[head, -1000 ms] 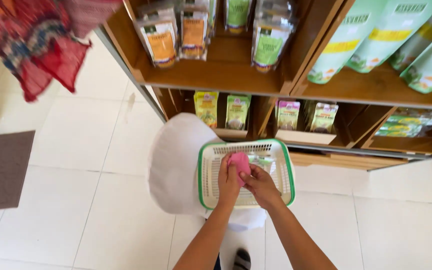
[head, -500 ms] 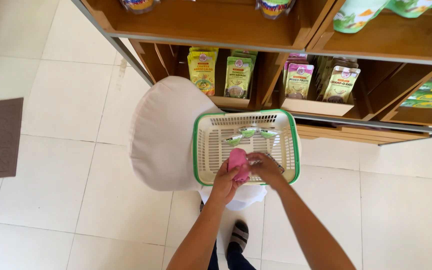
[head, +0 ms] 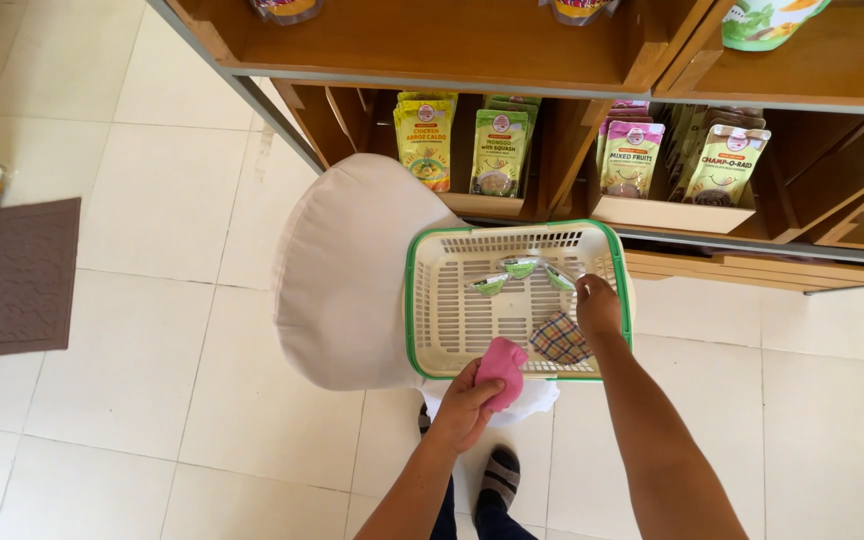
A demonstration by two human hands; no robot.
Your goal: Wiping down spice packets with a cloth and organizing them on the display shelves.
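Observation:
A white plastic basket [head: 432, 300] with a green rim rests on a cream cushioned chair [head: 347, 270] below me. My left hand [head: 464, 405] grips a pink pouch [head: 502, 368] at the basket's near rim. Inside the basket, my right hand [head: 595, 305] reaches in, its fingers by the small clear packets with green labels [head: 519, 272]. A checked cloth item [head: 559, 338] lies on the basket floor just beside that hand.
Wooden shelves [head: 472, 50] run across the top, holding standing food pouches [head: 425, 140] in yellow, green and purple. A dark doormat [head: 27, 275] lies on the white tiled floor at left. My sandalled foot [head: 497, 475] shows below the chair.
The view has tilted down towards the lower shelves. My left hand has drawn the pink pouch back to the basket's near rim, and my right hand has moved deeper in to the small packets.

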